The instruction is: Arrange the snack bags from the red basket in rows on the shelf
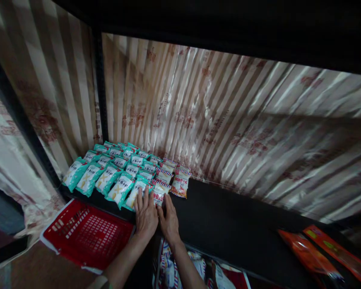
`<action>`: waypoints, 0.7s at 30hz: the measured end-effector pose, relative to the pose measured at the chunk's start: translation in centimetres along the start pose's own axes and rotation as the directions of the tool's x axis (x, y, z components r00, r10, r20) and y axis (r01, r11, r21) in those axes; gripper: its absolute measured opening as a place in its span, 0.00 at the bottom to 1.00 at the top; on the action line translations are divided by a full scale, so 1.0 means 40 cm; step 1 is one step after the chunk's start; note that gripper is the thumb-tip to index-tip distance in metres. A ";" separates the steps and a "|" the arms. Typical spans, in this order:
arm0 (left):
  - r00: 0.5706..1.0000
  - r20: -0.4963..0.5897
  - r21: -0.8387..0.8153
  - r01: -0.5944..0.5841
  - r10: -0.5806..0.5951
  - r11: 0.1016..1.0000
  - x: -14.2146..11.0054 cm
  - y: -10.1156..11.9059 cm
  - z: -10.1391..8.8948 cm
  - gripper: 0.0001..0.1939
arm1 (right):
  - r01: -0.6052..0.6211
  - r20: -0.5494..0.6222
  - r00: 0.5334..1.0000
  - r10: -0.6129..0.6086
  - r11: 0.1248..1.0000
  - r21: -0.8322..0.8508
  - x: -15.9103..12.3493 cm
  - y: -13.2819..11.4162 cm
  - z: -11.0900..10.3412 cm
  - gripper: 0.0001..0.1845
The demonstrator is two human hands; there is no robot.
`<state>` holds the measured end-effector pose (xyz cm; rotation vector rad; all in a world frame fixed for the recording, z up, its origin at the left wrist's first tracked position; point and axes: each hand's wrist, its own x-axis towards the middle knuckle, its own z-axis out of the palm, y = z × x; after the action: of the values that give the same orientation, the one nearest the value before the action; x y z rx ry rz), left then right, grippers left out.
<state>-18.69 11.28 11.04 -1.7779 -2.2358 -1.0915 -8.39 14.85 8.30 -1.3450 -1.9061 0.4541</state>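
Observation:
Teal and white snack packets [119,188] lie in rows at the left end of a black shelf [222,210]. Beside them are striped-edge snack packets [181,182] in cream and red. My left hand [146,216] has its fingers stretched out over the lower part of the nearest teal packet [136,193]. My right hand [169,220] rests against the front right edge of the nearest striped-edge packet [159,192], its thumb apart from its fingers. That packet sits between my two hands, its lower edge partly hidden by them.
Below the shelf's front edge is a red basket [93,233] with a white rim. Another basket beneath my right forearm holds several striped packets [168,269]. Orange packages [311,253] lie at the shelf's right end. Patterned sheeting [198,112] and a black post [99,84] enclose the shelf.

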 end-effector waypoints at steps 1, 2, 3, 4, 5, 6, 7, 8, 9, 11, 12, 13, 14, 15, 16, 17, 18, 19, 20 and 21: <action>1.000 0.002 0.008 -0.003 0.003 1.000 -0.001 -0.001 0.002 0.24 | 0.002 0.004 1.000 -0.002 1.000 -0.007 0.001 0.002 0.001 0.30; 1.000 0.006 0.014 -0.008 0.008 1.000 -0.002 -0.002 0.002 0.24 | 0.002 0.007 1.000 -0.002 1.000 -0.015 0.001 0.004 0.002 0.30; 1.000 0.011 0.019 -0.015 0.015 1.000 -0.003 -0.004 0.001 0.24 | 0.000 0.006 1.000 0.000 1.000 -0.024 0.001 0.004 0.002 0.30; 1.000 0.013 0.023 -0.026 0.026 0.999 -0.005 -0.008 -0.002 0.25 | -0.002 0.000 1.000 0.002 0.999 -0.034 0.000 0.003 0.002 0.31; 0.999 0.011 0.026 -0.041 0.041 0.999 -0.007 -0.013 -0.008 0.25 | -0.003 -0.013 1.000 0.002 0.999 -0.044 -0.002 0.000 0.003 0.31; 0.998 0.005 0.029 -0.057 0.057 0.998 -0.009 -0.020 -0.014 0.25 | 0.000 -0.032 0.999 -0.001 0.998 -0.055 -0.005 -0.004 0.005 0.31; 0.998 -0.007 0.033 -0.068 0.069 0.997 -0.011 -0.029 -0.021 0.25 | 0.004 -0.058 0.998 -0.008 0.998 -0.067 -0.008 -0.010 0.008 0.31; 0.997 -0.022 0.038 -0.072 0.073 0.997 -0.012 -0.040 -0.028 0.25 | 0.009 -0.088 0.996 -0.016 0.997 -0.081 -0.012 -0.016 0.013 0.30; 0.997 -0.038 0.045 -0.067 0.069 0.997 -0.012 -0.052 -0.034 0.25 | 0.016 -0.116 0.993 -0.027 0.995 -0.096 -0.016 -0.022 0.019 0.30; 0.997 -0.059 0.059 -0.047 0.051 0.997 -0.010 -0.079 -0.043 0.25 | 0.033 -0.154 0.987 -0.052 0.991 -0.126 -0.022 -0.033 0.034 0.30; 0.997 -0.061 0.064 -0.046 0.049 0.997 -0.008 -0.092 -0.046 0.26 | 0.045 -0.160 0.985 -0.067 0.989 -0.141 -0.023 -0.037 0.043 0.30; 0.997 -0.056 0.066 -0.057 0.061 0.996 -0.005 -0.105 -0.048 0.26 | 0.058 -0.159 0.984 -0.083 0.986 -0.155 -0.024 -0.039 0.052 0.29; 0.996 -0.043 0.066 -0.078 0.081 0.995 -0.003 -0.117 -0.048 0.27 | 0.069 -0.153 0.984 -0.096 0.983 -0.173 -0.024 -0.041 0.061 0.29; 0.994 -0.027 0.064 -0.102 0.104 0.993 -0.001 -0.128 -0.049 0.27 | 0.076 -0.147 0.984 -0.105 0.978 -0.194 -0.024 -0.043 0.069 0.29; 0.992 -0.009 0.059 -0.124 0.125 0.990 0.001 -0.138 -0.050 0.28 | 0.078 -0.143 0.983 -0.112 0.972 -0.220 -0.023 -0.046 0.075 0.29; 0.990 0.006 0.055 -0.142 0.142 0.988 0.002 -0.145 -0.052 0.28 | 0.078 -0.144 0.983 -0.117 0.966 -0.248 -0.023 -0.049 0.081 0.28; 0.988 0.016 0.051 -0.154 0.153 0.987 0.003 -0.152 -0.055 0.29 | 0.077 -0.155 0.980 -0.123 0.958 -0.277 -0.022 -0.055 0.084 0.29; 0.986 0.021 0.047 -0.163 0.162 0.985 0.004 -0.158 -0.059 0.29 | 0.076 -0.171 0.976 -0.133 0.949 -0.307 -0.022 -0.063 0.087 0.29; 0.985 0.020 0.044 -0.172 0.171 0.984 0.005 -0.163 -0.065 0.30 | 0.078 -0.187 0.971 -0.147 0.939 -0.336 -0.023 -0.073 0.088 0.29; 0.983 0.014 0.042 -0.182 0.182 0.982 0.007 -0.170 -0.072 0.30 | 0.085 -0.197 0.966 -0.166 0.928 -0.362 -0.023 -0.086 0.089 0.29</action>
<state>-25.78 9.38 10.11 -1.9292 -2.0364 -0.9931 -13.10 13.15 7.87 -1.4157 -1.9255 -0.1110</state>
